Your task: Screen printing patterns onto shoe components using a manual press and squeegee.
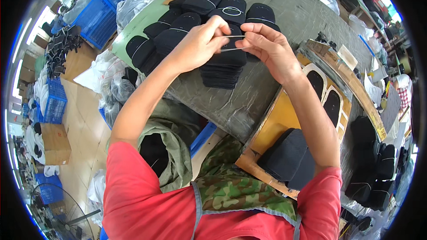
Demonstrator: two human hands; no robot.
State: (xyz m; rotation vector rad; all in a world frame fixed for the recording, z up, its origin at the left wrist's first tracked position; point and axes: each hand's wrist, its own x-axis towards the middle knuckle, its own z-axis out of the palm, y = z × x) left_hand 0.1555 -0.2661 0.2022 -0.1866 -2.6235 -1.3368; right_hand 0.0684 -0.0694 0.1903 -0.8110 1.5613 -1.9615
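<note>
A pale rubber band is stretched between my two hands, its two strands running side by side. My left hand is closed on one end of it, and the fingers of my right hand pinch the other end. Right below the band stands a tall stack of black sole-shaped fabric pieces, with no band visible around its exposed lower part. Behind and left of it lie several black bundles with thin light bands around them. One bundle at the back carries a loose white loop on top.
All this rests on a grey covered table. To the right, a wooden board holds more black pieces and pale sole-shaped frames. An open green sack stands by the near table edge. Blue crates are at far left.
</note>
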